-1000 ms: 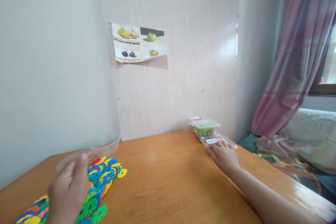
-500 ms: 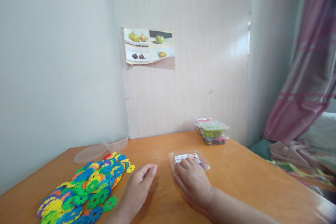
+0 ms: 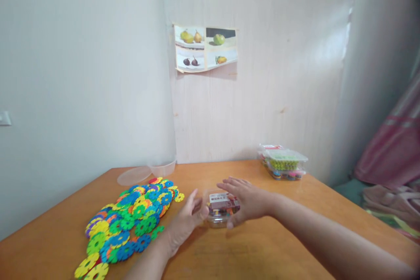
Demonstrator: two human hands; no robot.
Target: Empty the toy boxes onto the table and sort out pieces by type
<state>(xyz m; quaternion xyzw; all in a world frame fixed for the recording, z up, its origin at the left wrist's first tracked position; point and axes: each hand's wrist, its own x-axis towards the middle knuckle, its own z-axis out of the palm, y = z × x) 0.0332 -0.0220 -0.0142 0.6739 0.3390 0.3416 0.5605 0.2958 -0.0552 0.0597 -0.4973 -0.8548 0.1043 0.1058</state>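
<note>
A small clear plastic box (image 3: 220,218) with a printed white and dark red label lies on the wooden table, colourful pieces showing inside it. At its left end my left hand (image 3: 187,223) has its thumb and curled fingers against the side. My right hand (image 3: 247,201) reaches over the right part of the box, its fingers stretched out and its thumb apart at the front right corner. Left of my hands spreads a heap of flower-shaped plastic discs (image 3: 131,212) in yellow, green, blue, orange and purple.
Behind the heap are a round translucent lid (image 3: 134,176) and a translucent bowl (image 3: 164,169). Stacked clear boxes (image 3: 284,164) stand at the back right of the table (image 3: 269,253). A sheet of fruit pictures (image 3: 206,48) hangs on the wall, and a pink curtain (image 3: 390,144) is at right.
The view has turned left. My left hand has moved to the box's left side with its fingers more spread. My right hand has shifted from the label to the right side, and its fingers have straightened.
</note>
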